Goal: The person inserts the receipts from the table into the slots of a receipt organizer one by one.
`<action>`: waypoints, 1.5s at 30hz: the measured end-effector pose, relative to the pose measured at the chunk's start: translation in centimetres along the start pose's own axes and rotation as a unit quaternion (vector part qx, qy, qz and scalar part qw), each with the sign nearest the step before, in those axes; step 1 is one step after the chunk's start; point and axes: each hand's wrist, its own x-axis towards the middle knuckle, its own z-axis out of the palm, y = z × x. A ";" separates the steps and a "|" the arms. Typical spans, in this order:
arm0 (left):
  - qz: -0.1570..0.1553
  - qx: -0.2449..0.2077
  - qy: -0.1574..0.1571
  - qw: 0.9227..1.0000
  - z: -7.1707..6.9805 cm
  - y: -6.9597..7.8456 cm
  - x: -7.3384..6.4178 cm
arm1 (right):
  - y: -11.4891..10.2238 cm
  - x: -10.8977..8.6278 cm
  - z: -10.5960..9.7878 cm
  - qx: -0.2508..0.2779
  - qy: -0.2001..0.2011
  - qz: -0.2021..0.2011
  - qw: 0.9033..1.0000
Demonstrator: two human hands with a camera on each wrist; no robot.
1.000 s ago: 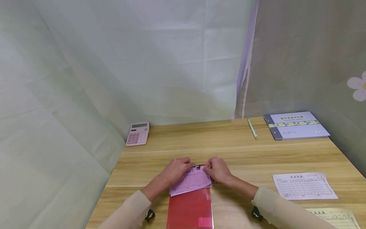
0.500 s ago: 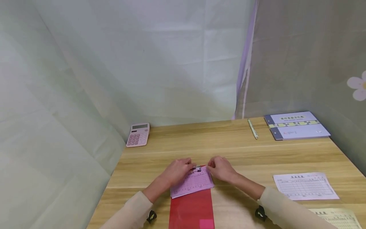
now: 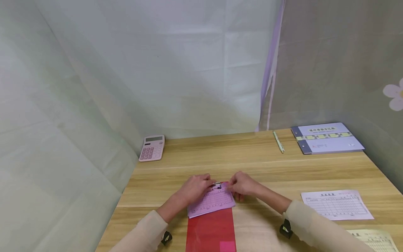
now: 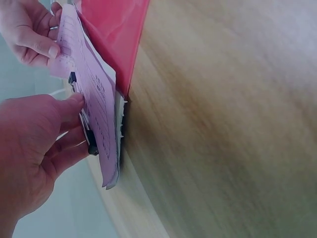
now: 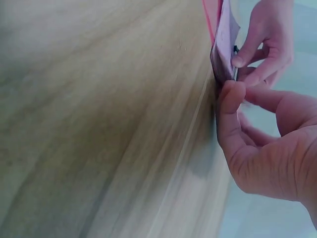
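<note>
A red folder (image 3: 211, 229) lies on the wooden table in front of me, with a pink printed form (image 3: 214, 201) askew across its upper end. White paper edges show under the form in the left wrist view. At the folder's top sits a metal clip (image 3: 216, 186) with black ends. My left hand (image 3: 194, 189) holds this clip, thumb on the near side and fingers behind it. With thumb and index finger, my right hand (image 3: 244, 184) pinches the form's upper right corner. The right wrist view shows the form (image 5: 225, 44) edge-on, its corner hidden by those fingertips.
A pink calculator (image 3: 152, 148) stands at the back left. At the back right are a pen (image 3: 278, 141) and a blue-grey account book (image 3: 327, 138). A white form (image 3: 337, 205) and a yellow form (image 3: 376, 239) lie to the right. Cloth curtains (image 3: 189, 70) hang behind the table.
The form and folder have shifted slightly right, and more of the clip shows beside my left fingers. My right hand has moved a little, its lower fingers now hanging beside the form's edge.
</note>
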 end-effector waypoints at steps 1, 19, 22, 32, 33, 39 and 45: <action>0.000 0.000 -0.001 1.000 0.0 0.0 0.0 | 0.0 0.1 0.0 -0.005 -0.005 -0.001 1.000; 0.026 0.047 0.003 0.999 -0.5 0.0 -0.1 | 0.1 -0.1 1.6 0.047 0.033 -0.004 0.998; 0.029 0.050 0.006 0.998 -0.4 0.0 -0.1 | 0.3 -0.1 1.9 0.050 0.044 -0.005 0.998; 0.026 0.048 0.006 0.998 -0.2 0.1 -0.3 | 0.2 0.0 2.5 0.050 0.061 0.010 0.997; 0.025 0.048 0.006 0.999 -0.2 0.1 -0.3 | 0.2 0.0 2.5 0.048 0.062 0.010 0.997; 0.027 0.047 0.013 0.998 -0.3 0.2 -0.2 | 0.2 0.0 2.5 0.028 0.061 0.004 0.998; 0.032 0.049 0.027 0.998 0.0 0.3 -0.2 | 0.5 0.0 2.4 0.002 0.064 -0.009 0.998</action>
